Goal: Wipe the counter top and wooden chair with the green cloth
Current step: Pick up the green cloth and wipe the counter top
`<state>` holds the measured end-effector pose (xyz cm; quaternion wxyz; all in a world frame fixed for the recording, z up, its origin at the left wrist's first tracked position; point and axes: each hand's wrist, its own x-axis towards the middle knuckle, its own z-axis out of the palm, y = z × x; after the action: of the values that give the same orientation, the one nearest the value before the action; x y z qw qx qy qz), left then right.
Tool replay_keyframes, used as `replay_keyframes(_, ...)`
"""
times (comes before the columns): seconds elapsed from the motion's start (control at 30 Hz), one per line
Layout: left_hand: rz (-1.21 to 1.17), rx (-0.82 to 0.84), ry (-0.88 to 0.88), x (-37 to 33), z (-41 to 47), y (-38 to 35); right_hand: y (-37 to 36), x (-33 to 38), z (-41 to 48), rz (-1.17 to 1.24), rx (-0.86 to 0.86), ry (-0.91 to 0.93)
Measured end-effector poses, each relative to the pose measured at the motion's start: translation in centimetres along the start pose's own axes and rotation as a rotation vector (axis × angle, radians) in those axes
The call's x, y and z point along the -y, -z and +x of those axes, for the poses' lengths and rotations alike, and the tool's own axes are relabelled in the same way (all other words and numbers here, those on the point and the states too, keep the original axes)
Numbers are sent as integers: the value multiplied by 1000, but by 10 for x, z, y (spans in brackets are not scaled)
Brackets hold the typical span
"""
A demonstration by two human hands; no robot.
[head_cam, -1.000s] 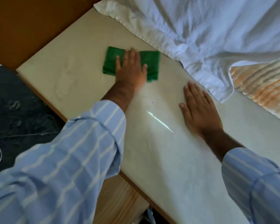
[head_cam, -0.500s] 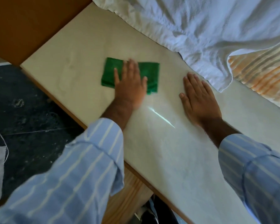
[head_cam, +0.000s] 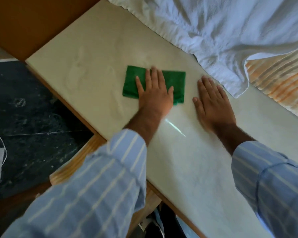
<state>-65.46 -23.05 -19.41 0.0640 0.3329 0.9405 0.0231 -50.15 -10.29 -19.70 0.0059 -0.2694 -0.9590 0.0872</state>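
Note:
A folded green cloth [head_cam: 176, 83] lies flat on the pale stone counter top [head_cam: 93, 54]. My left hand [head_cam: 154, 93] presses down on its middle with fingers spread, covering much of it. My right hand [head_cam: 212, 103] rests flat on the bare counter just right of the cloth, palm down, fingers apart, holding nothing. A light wooden piece [head_cam: 79, 157], possibly the chair, shows below the counter's near edge, mostly hidden by my left sleeve.
A crumpled white towel [head_cam: 213, 28] covers the counter's far side, close to my right fingertips. An orange-striped cloth [head_cam: 280, 79] lies under it at the right. Dark stone floor [head_cam: 24, 117] is at the left, a brown wooden panel [head_cam: 24, 19] behind.
My left hand has slid the green cloth back toward me and rightward along the counter, nearer my right hand. My right hand has stayed flat in about the same spot.

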Motion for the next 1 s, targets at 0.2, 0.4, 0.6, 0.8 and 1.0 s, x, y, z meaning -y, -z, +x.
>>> replay_keyframes(0.2, 60, -10, -249, 61, -37, -3, 3, 2, 1, 0, 4, 4)
replay_keyframes(0.4, -29, -19, 278, 126, 10, 7, 1, 0, 0, -3, -8, -2)
replay_keyframes(0.6, -86, -38, 218, 50, 34, 3, -2, -2, 0, 3, -16, 6)
replay_keyframes(0.8, -33, -75, -54, 71, -38, -7, -1, -1, 2, -28, -8, 5)
replay_keyframes(1.0, -107, -39, 445, 121, 49, 10, -3, 0, 3, -46, -17, 5)
